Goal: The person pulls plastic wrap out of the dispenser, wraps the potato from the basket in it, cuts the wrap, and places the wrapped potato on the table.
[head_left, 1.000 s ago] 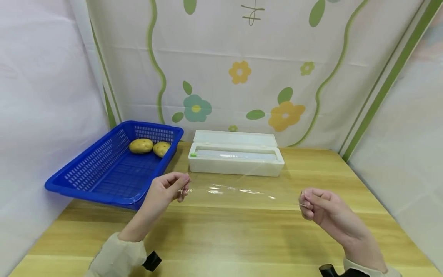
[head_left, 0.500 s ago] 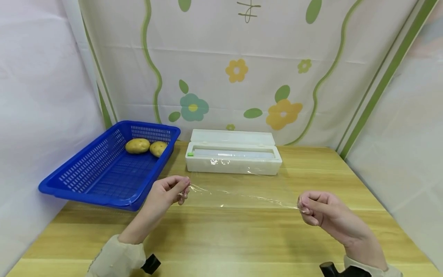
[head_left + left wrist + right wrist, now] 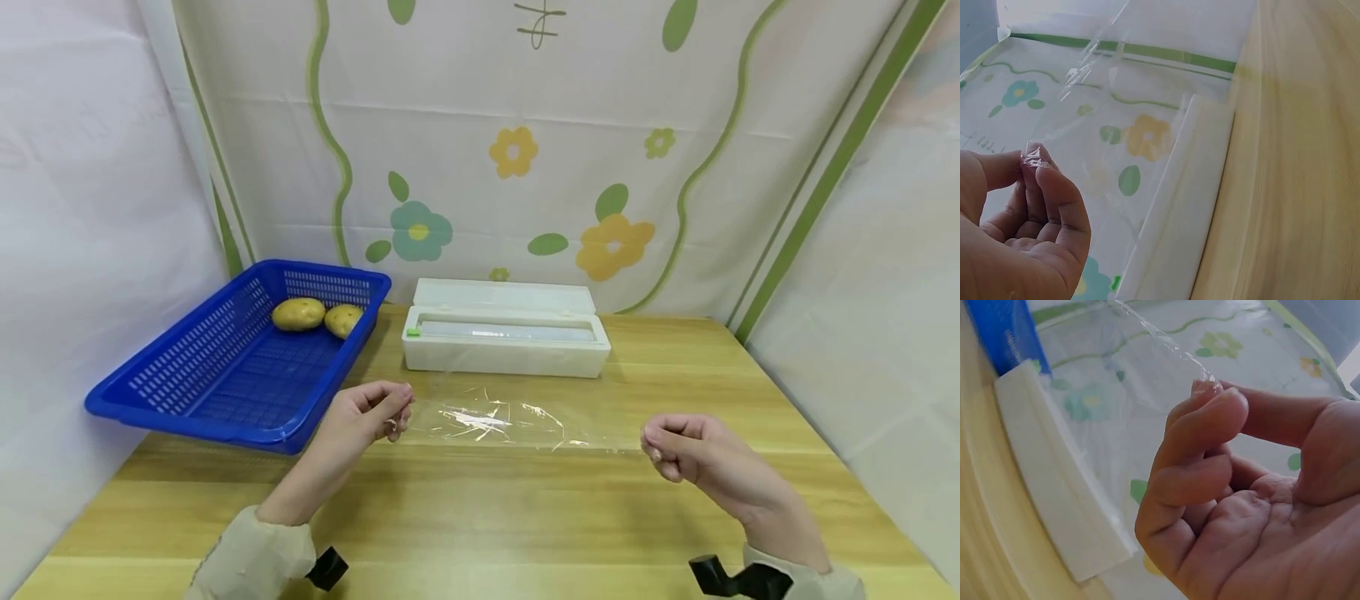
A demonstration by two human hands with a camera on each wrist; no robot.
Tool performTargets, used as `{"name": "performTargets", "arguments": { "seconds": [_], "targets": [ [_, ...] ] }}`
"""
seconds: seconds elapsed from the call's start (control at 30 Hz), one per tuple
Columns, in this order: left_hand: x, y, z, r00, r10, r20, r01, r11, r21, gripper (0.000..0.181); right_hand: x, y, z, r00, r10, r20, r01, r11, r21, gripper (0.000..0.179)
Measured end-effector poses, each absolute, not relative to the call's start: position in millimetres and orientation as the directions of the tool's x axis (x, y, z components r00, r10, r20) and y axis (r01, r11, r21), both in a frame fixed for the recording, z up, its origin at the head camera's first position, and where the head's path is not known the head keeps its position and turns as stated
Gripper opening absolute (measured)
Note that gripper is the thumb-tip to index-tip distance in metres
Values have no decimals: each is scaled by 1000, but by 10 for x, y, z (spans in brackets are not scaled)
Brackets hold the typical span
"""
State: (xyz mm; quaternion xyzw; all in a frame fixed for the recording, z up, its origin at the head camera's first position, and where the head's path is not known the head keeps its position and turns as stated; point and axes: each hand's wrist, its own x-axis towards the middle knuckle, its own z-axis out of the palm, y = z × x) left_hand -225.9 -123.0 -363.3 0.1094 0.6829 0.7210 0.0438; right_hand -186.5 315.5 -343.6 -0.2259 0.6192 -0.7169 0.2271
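Note:
A clear sheet of plastic wrap (image 3: 480,422) is stretched between both hands above the table, its creases catching the light. My left hand (image 3: 358,425) pinches one corner between thumb and fingers; the left wrist view shows the bunched film at the fingertips (image 3: 1034,156). The opposite corner is pinched by my right hand (image 3: 708,462), and a thin shiny edge runs off from its fingertips (image 3: 1215,394). Behind the film stands a long white wrap dispenser box (image 3: 506,358), lid raised, with a roll (image 3: 506,332) inside and a small green piece at its left end.
To the left, a blue plastic basket (image 3: 187,427) holds two potatoes (image 3: 298,314) at its far end. The wooden table (image 3: 480,525) lies under the hands. White fabric with printed flowers (image 3: 465,150) closes off the back, and pale panels stand at both sides.
The hands have stayed nearly in place, lowering slightly, with the right a touch inward. The wrap's creases and reflections have shifted. The head view has turned slightly, so the basket and box appear a little further left.

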Motion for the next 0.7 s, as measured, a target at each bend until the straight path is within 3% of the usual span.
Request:
{"name": "performTargets", "arguments": {
  "seconds": [0.23, 0.5, 0.7],
  "targets": [
    [-2284, -1235, -3674, -958, 279, 59, 52, -35, 998, 29, -1964, 3212, -3531, -814, -580, -16, 130, -156, -979, 28],
    [-2311, -1289, -3756, -938, 347, 2, 38, 97, 995, 31, -2055, 3199, -3666, -875, -461, -151, 150, 40, -988, 17],
    [-2314, -1336, -3764, -914, 406, 22, 92, 154, 984, 31, -2048, 3207, -3683, -869, -471, -149, 123, 85, -989, 19]
  ]
}}
